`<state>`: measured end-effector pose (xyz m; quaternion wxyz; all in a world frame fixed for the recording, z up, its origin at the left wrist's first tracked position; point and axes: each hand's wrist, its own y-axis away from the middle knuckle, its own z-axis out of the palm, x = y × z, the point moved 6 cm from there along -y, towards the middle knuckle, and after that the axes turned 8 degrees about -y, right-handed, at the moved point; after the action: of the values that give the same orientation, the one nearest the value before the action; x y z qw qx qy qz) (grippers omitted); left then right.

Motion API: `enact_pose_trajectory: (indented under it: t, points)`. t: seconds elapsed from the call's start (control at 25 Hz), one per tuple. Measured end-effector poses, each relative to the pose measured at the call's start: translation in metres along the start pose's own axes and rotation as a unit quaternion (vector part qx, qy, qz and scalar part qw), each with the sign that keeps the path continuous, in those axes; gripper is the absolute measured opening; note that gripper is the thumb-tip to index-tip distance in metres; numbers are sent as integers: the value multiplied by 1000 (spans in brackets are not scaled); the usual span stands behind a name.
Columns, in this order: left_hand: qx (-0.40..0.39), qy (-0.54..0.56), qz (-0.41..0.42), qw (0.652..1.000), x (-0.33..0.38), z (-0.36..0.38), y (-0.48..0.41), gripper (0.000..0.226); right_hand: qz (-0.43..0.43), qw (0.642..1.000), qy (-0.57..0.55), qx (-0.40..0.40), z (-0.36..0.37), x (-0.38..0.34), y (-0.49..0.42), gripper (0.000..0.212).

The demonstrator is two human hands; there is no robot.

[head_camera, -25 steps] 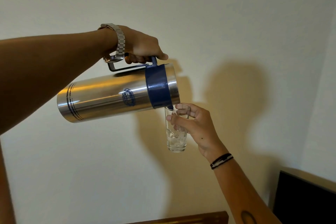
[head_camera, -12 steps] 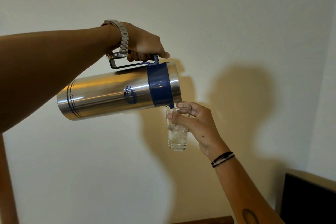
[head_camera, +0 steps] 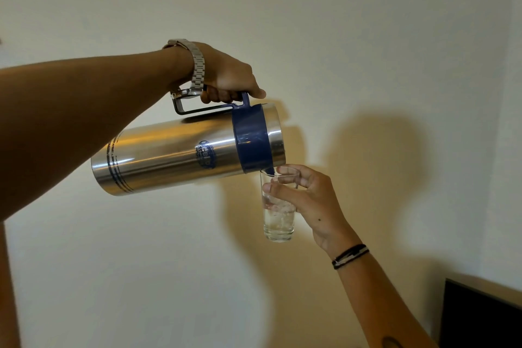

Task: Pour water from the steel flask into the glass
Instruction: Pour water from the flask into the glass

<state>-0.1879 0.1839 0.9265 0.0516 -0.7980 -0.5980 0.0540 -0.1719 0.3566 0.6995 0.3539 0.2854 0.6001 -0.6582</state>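
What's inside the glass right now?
The glass, held by the right hand, has bubbly water filling roughly its lower half, under the flask's blue spout. The fingers cover part of the upper wall, hiding the stream there.

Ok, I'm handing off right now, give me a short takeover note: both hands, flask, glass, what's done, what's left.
Left hand: closed on the handle of the steel flask, which is tipped almost level, its blue spout just over the glass rim.
Right hand: fingers wrapped round the upper part of the glass, held upright in the air in front of the wall.
Done: pour under way; glass roughly a third to half full, water bubbling.
Left: fill to the wanted level, then tip the flask upright.
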Motion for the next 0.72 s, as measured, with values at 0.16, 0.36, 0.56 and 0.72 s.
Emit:
enact_pose_trajectory:
  t: [0.16,0.36,0.56,0.72]
  points:
    - [-3,-5,-6,1000,0,1,-1,84,-1,1000,-11,-4,0,4,1,46]
    - [-21,4,-14,1000,-4,6,-2,89,5,1000,-24,-19,2,8,1,45]
    - [-35,21,-20,999,-10,13,-4,89,6,1000,-22,-22,4,15,0,43]
    - [-40,87,-26,995,-25,22,-2,84,16,999,-24,-18,6,20,-1,48]
